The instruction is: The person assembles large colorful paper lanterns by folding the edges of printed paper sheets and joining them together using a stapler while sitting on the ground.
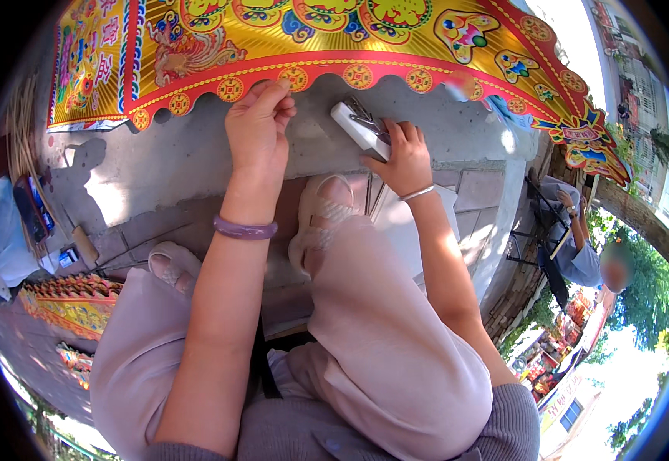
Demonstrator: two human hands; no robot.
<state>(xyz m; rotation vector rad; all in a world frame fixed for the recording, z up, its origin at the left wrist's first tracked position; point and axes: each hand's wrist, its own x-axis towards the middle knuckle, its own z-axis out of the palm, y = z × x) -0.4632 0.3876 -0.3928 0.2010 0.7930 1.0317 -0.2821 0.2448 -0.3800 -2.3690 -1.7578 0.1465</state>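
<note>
A large red and gold decorated panel [334, 65] with a scalloped edge lies across the far side. At that edge is my left hand [261, 127], thumb and fingers pinched together. What sits between the fingertips, if anything, is too small to make out. To its right, my right hand [407, 157] has thumb and fingers around the near end of a white oblong object [356, 129]. Dark metal parts lie on top of that object; its exact kind is unclear. A purple bangle circles my left wrist, and a pale bracelet my right.
Pale sheets [407, 230] lie by my right foot. To the left are thin sticks [21, 146], a white bag [4, 238], a small blue box [67, 257] and more decorated pieces [73, 303]. Another person [572, 246] sits at the right.
</note>
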